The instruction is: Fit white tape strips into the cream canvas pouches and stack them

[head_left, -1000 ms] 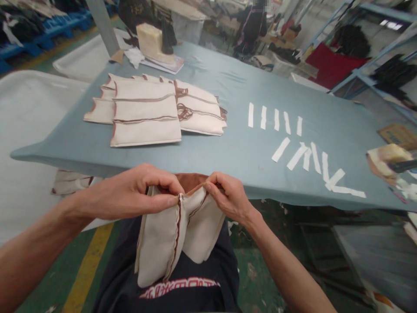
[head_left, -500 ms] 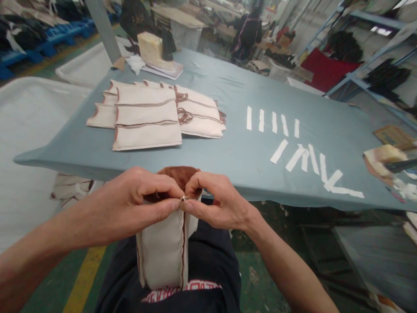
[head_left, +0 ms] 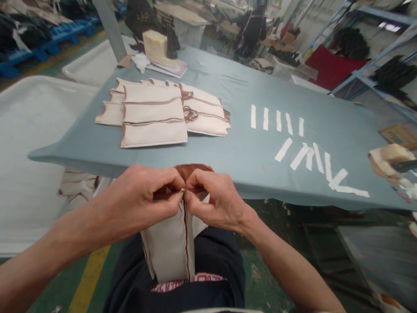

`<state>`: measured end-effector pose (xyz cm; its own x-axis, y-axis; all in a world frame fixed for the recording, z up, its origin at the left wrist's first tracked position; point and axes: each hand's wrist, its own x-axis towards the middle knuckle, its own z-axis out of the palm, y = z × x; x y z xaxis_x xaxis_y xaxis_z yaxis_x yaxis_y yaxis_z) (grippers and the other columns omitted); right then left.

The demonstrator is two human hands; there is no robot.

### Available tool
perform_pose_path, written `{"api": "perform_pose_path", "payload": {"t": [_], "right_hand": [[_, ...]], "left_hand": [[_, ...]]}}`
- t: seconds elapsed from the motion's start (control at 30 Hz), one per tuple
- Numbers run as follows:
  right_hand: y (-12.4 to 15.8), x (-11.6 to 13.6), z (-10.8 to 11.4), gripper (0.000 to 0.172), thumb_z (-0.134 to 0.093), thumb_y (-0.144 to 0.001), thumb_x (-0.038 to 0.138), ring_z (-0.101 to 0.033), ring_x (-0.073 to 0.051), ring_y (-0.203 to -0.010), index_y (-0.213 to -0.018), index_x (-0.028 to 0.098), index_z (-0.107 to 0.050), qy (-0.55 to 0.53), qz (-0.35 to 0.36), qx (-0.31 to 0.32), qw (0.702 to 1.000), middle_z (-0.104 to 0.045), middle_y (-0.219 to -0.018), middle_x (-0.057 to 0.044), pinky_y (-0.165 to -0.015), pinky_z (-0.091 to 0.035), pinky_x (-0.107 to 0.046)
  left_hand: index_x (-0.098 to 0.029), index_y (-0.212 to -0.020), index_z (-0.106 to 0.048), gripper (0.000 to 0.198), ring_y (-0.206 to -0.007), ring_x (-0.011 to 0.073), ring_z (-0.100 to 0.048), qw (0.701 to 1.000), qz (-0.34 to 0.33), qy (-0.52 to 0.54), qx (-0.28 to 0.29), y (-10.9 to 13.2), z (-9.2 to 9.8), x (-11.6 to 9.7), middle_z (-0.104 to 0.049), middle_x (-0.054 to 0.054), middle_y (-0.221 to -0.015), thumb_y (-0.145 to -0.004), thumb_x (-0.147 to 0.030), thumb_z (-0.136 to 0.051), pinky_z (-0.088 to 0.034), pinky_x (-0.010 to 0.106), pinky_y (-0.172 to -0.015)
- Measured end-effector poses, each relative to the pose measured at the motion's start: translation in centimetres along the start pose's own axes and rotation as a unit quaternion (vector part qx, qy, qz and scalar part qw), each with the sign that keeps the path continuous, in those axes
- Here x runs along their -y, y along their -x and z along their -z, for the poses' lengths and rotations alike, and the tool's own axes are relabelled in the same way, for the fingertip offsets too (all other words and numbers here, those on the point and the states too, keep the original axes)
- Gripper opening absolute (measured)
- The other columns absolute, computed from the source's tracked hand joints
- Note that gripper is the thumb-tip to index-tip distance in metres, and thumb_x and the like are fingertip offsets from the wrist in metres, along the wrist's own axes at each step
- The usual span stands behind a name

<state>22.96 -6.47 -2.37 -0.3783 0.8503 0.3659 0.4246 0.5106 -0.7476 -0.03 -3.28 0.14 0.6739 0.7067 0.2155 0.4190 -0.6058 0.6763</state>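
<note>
A cream fabric pouch (head_left: 172, 245) with brown trim and a brown lining hangs over my lap, below the table's front edge. My left hand (head_left: 143, 200) is closed, pinching the pouch's top edge from the left. My right hand (head_left: 211, 202) is closed too, pinching the same edge from the right. The thumbs meet at a small metal piece (head_left: 183, 190) on the brown seam. On the grey-blue table (head_left: 228, 156) beyond lies a stack of matching cream pouches (head_left: 156, 115).
Several white strips (head_left: 293, 139) lie in rows on the table's right half. A pale block (head_left: 155, 47) on papers sits at the far edge. White bins (head_left: 32, 130) stand to the left, blue racks at the right. Another person stands far behind.
The pouch, spread open a second ago, is now folded closed into a narrow shape. My hands have come together until the thumbs touch at the seam.
</note>
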Motion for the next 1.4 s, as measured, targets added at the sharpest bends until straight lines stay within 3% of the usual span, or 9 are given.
{"api": "perform_pose_path", "payload": {"t": [0.2,0.33,0.53,0.77,0.87,1.07,1.2,1.3,1.4], "right_hand": [[-0.6,0.6,0.2,0.014,-0.061,-0.092,0.026,-0.045,-0.014,-0.064,-0.083,0.027,-0.049,0.022,-0.017,0.026,0.999,-0.054,-0.07,0.006,-0.065,-0.033,-0.03],[-0.7,0.2,-0.1,0.016,-0.062,-0.089,0.026,-0.046,-0.014,-0.064,-0.078,0.027,-0.05,-0.005,-0.058,0.028,0.998,-0.053,-0.068,0.006,-0.066,-0.035,-0.03],[-0.2,-0.5,-1.0,0.014,-0.058,-0.089,0.024,-0.044,-0.011,-0.06,-0.079,0.027,-0.049,-0.086,-0.009,-0.011,0.996,-0.05,-0.067,0.008,-0.063,-0.038,-0.028],[0.2,-0.8,-0.8,0.016,-0.061,-0.089,0.028,-0.046,-0.012,-0.064,-0.079,0.027,-0.05,-0.119,-0.049,0.01,0.992,-0.053,-0.07,0.006,-0.063,-0.04,-0.027],[0.3,-1.0,-0.5,0.014,-0.064,-0.087,0.029,-0.048,-0.012,-0.066,-0.078,0.025,-0.054,-0.19,-0.114,0.036,0.974,-0.056,-0.072,0.005,-0.064,-0.044,-0.025],[0.4,-1.4,-0.1,0.022,-0.075,-0.082,0.038,-0.043,-0.011,-0.061,-0.08,0.024,-0.059,-0.394,-0.223,0.095,0.887,-0.05,-0.068,0.008,-0.057,-0.039,-0.024],[0.5,-1.4,-0.2,0.022,-0.072,-0.085,0.039,-0.039,-0.011,-0.059,-0.081,0.025,-0.056,-0.37,-0.239,0.091,0.893,-0.046,-0.066,0.009,-0.055,-0.035,-0.023],[0.7,-1.4,-0.1,0.013,-0.065,-0.085,0.031,-0.046,-0.012,-0.063,-0.08,0.026,-0.055,-0.264,-0.154,0.05,0.951,-0.053,-0.069,0.007,-0.058,-0.039,-0.025],[1.1,-1.2,0.0,0.007,-0.059,-0.087,0.023,-0.054,-0.012,-0.065,-0.081,0.025,-0.055,-0.164,-0.052,0.005,0.985,-0.062,-0.073,0.005,-0.064,-0.043,-0.026]], "left_hand": [[-0.024,-0.081,-0.067,0.022,-0.058,0.0131,-0.056,0.997,-0.022,-0.067,0.006,0.5,0.5,0.0,-0.068,-0.004,-0.068,-0.101,-0.024,-0.057,-0.034,0.03,-0.058],[-0.024,-0.085,-0.064,0.024,-0.057,0.0146,-0.059,0.992,-0.051,-0.106,-0.042,0.8,-0.3,-0.1,-0.07,-0.003,-0.072,-0.106,-0.021,-0.054,-0.036,0.031,-0.058],[-0.025,-0.117,-0.075,0.015,-0.074,0.0159,-0.076,0.998,-0.024,-0.041,-0.035,1.2,-0.8,1.2,-0.085,-0.002,-0.095,-0.109,-0.025,-0.062,-0.053,0.024,-0.069],[-0.025,-0.105,-0.076,0.023,-0.074,0.0136,-0.073,0.992,-0.094,-0.075,-0.023,1.4,-0.5,1.2,-0.082,-0.002,-0.091,-0.114,-0.016,-0.056,-0.051,0.024,-0.072],[-0.025,-0.103,-0.074,0.028,-0.086,0.0148,-0.074,0.986,-0.117,-0.116,0.003,1.8,-0.4,1.0,-0.082,0.001,-0.098,-0.117,-0.01,-0.054,-0.054,0.025,-0.081],[-0.028,-0.141,-0.072,0.059,-0.094,0.0182,-0.074,0.967,-0.204,-0.146,0.042,1.9,0.1,1.7,-0.083,0.003,-0.104,-0.117,0.003,-0.028,-0.056,0.027,-0.092],[-0.027,-0.133,-0.078,0.045,-0.101,0.0161,-0.078,0.986,-0.127,-0.095,0.053,1.8,-0.2,2.0,-0.087,0.004,-0.113,-0.118,-0.003,-0.042,-0.057,0.023,-0.096],[-0.024,-0.126,-0.081,0.024,-0.098,0.0162,-0.081,0.998,-0.017,-0.046,0.037,1.5,-0.1,1.5,-0.089,0.003,-0.114,-0.118,-0.02,-0.059,-0.059,0.02,-0.091],[-0.025,-0.12,-0.084,0.021,-0.086,0.0131,-0.078,0.995,0.051,0.019,0.079,0.7,0.6,0.6,-0.089,-0.002,-0.104,-0.114,-0.031,-0.065,-0.054,0.013,-0.075]]}}
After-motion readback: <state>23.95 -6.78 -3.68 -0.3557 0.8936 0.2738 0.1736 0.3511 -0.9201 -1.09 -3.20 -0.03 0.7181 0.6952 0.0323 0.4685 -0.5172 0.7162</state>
